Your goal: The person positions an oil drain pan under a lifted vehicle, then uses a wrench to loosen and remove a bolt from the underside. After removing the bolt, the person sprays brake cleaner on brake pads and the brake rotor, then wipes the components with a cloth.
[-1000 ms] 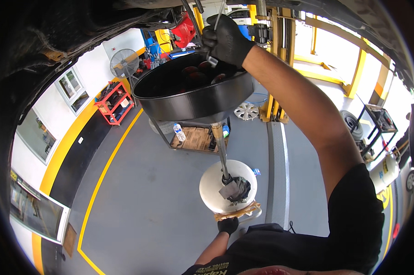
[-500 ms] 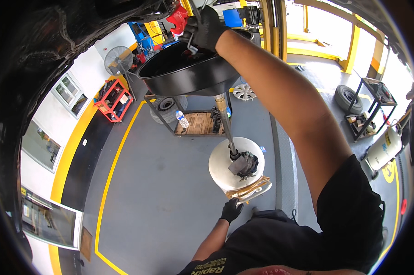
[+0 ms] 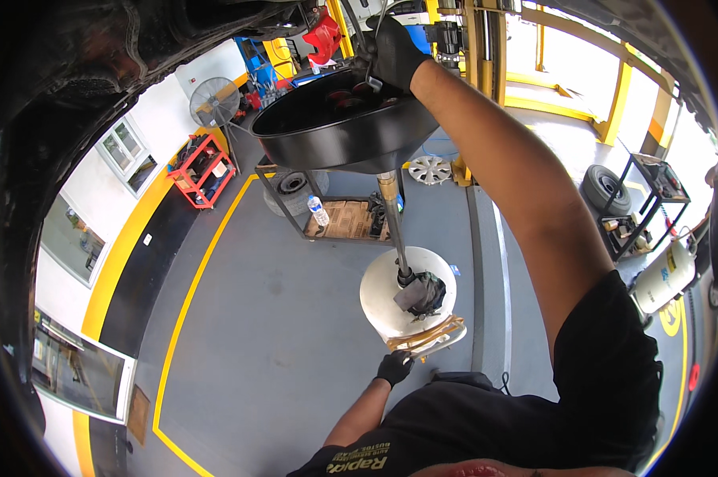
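My right hand [image 3: 399,57], in a black glove, is raised high over the far side of a wide black drain pan [image 3: 339,148]. Its fingers are closed round a bent metal rod [image 3: 373,82] whose hooked end points down toward the pan; the upper part runs out of view. The pan sits on a metal pole [image 3: 394,219] rising from a round white tank [image 3: 379,300]. Low down, my gloved left hand [image 3: 394,367] is closed on the tank's tubular handle [image 3: 452,337]. On the tank top lies a crumpled dark rag [image 3: 424,294].
A dark vehicle underside [image 3: 65,87] hangs overhead. Behind the tank stands a low cart [image 3: 347,220] with a water bottle [image 3: 318,210] and a tyre beside it. A red tool trolley [image 3: 202,173] and a fan [image 3: 214,103] are left; a black cart [image 3: 653,191] and white cylinder [image 3: 663,278] stand right.
My right hand and the bent rod have shifted right in the view. The pan now appears slightly lower and to the right. My left hand keeps its hold on the handle.
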